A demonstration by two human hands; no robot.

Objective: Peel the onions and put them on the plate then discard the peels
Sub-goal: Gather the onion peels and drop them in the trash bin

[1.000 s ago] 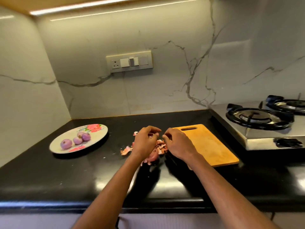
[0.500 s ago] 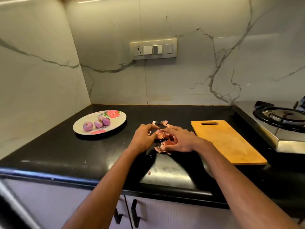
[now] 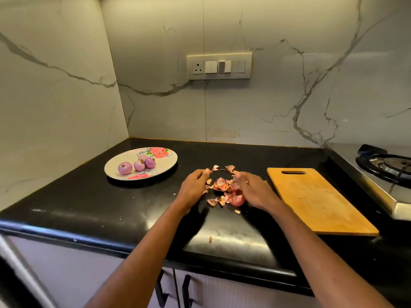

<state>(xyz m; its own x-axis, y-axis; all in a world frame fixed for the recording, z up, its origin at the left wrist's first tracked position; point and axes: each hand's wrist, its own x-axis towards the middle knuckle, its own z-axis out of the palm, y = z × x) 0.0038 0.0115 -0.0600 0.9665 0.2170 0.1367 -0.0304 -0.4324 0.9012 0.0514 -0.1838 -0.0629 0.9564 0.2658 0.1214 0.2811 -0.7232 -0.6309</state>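
A heap of pink onion peels (image 3: pixel 223 187) lies on the black counter (image 3: pixel 133 210), with stray bits around it. My left hand (image 3: pixel 193 187) is cupped against the heap's left side, fingers loosely curved, fingertips by a small peel. My right hand (image 3: pixel 255 192) lies on the heap's right side with its blurred fingers curled over the peels. Several peeled purple onions (image 3: pixel 139 166) sit together on the flowered plate (image 3: pixel 165 162), which stands to the left of my hands.
A wooden cutting board (image 3: pixel 315 198) lies just right of my right hand. A gas stove (image 3: pixel 387 174) stands at the far right. One loose peel (image 3: pixel 210 239) lies near the counter's front edge. Cabinet doors with black handles (image 3: pixel 185 292) are below.
My hands have come apart from a shared pinch above the peels and now lie on either side of the heap. The view has shifted left and pulled back.
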